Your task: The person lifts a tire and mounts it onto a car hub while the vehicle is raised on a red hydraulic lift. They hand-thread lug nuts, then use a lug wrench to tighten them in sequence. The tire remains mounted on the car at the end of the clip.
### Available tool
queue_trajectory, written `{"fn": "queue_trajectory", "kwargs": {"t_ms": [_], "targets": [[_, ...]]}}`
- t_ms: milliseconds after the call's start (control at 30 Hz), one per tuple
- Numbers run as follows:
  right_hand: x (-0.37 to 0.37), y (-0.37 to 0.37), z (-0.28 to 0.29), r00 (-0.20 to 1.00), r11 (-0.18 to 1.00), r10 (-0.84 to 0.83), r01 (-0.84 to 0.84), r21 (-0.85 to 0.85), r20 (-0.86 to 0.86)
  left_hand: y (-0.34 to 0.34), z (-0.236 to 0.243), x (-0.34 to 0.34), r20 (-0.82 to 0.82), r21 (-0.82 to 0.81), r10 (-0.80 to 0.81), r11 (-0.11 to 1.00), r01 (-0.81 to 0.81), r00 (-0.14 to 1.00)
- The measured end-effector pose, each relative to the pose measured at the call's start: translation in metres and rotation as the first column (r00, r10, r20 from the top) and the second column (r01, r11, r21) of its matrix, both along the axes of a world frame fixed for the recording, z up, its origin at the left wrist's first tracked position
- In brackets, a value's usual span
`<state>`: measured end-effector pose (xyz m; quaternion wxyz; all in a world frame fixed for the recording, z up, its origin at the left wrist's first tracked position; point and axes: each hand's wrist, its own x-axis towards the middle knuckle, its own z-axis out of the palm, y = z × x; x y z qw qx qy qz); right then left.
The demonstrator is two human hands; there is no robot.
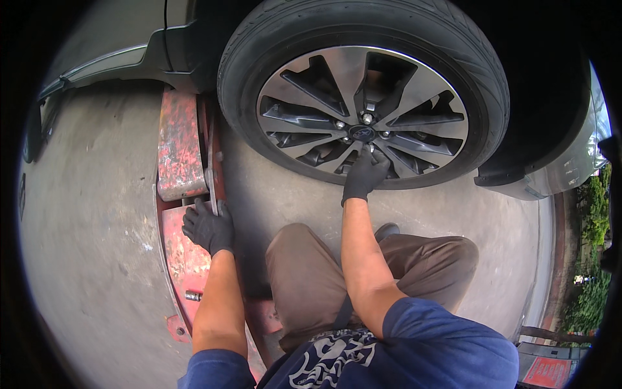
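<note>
A car wheel (343, 71) with a black tyre and a silver-and-black spoked rim hangs in front of me. My right hand (366, 172), in a dark glove, reaches up to the hub. Its fingers are pinched together on a lug nut (370, 148) below the dark centre cap (362, 133); fingertips partly hide that nut. Other silver lug nuts (367, 118) sit around the cap. To the left, my gloved left hand (208, 227) rests on a worn red floor jack (179, 146), fingers spread over the edge of its frame, gripping nothing visible.
The jack's arm runs under the dark car body (116, 39). A metal socket-like piece (193, 295) lies on the jack beside my left forearm. My bent knees (304, 279) are below the wheel, on a concrete floor (91, 227). Bumper (557, 172) and greenery (593, 259) stand at right.
</note>
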<state>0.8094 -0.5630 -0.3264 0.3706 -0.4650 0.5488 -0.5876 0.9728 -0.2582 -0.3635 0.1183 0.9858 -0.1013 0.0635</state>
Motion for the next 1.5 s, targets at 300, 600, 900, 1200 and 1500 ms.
{"fn": "queue_trajectory", "kwargs": {"t_ms": [300,600,900,1200,1500], "targets": [[0.001,-0.003,-0.003,0.999,0.997,-0.016,0.014,-0.071,-0.036,0.001,-0.005,0.001,0.050,0.013,-0.006,1.000,0.005,0.999],[0.007,-0.001,-0.004,0.997,0.999,0.003,0.000,-0.042,0.077,0.001,-0.004,0.001,0.061,0.021,-0.012,1.000,0.011,0.998],[0.005,-0.005,-0.005,0.989,0.995,0.012,0.003,0.100,-0.150,0.001,-0.003,0.000,0.035,0.022,-0.006,1.000,0.005,0.999],[0.015,0.008,0.012,0.979,0.984,-0.135,0.114,-0.140,-0.152,0.000,0.000,0.000,0.021,0.026,-0.013,1.000,0.013,1.000],[-0.004,-0.011,0.004,0.876,0.885,0.137,-0.317,0.340,0.462,0.000,-0.002,0.000,0.054,0.040,-0.017,0.999,0.015,0.998]]}}
